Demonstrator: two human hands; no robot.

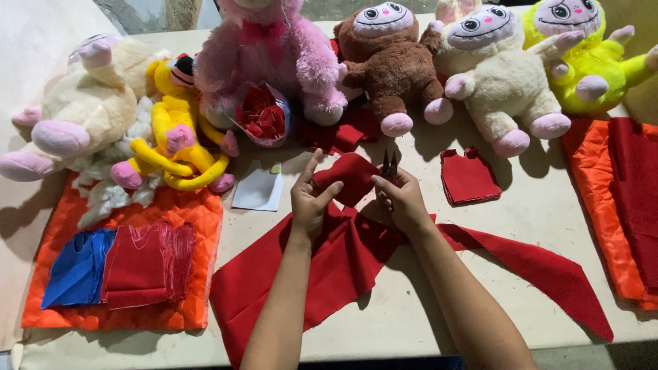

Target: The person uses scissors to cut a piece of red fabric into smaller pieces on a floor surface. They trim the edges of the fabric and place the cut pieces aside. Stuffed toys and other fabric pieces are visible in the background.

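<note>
My left hand (310,199) pinches a small piece of red felt (353,175) between thumb and fingers, holding it up over the table. My right hand (403,199) grips small dark scissors (388,164), their tips pointing up at the felt piece's right edge. Under both hands lies a large sheet of red felt (329,274), with a long pointed strip (548,270) running off to the right.
Several plush toys line the back: cream (82,109), yellow (175,137), pink (274,55), brown (391,68), cream (500,75), lime (582,55). Cut red pieces (468,177) lie right. An orange quilted pad (130,308) carries red and blue stacks (147,264). A white card (258,188) lies nearby.
</note>
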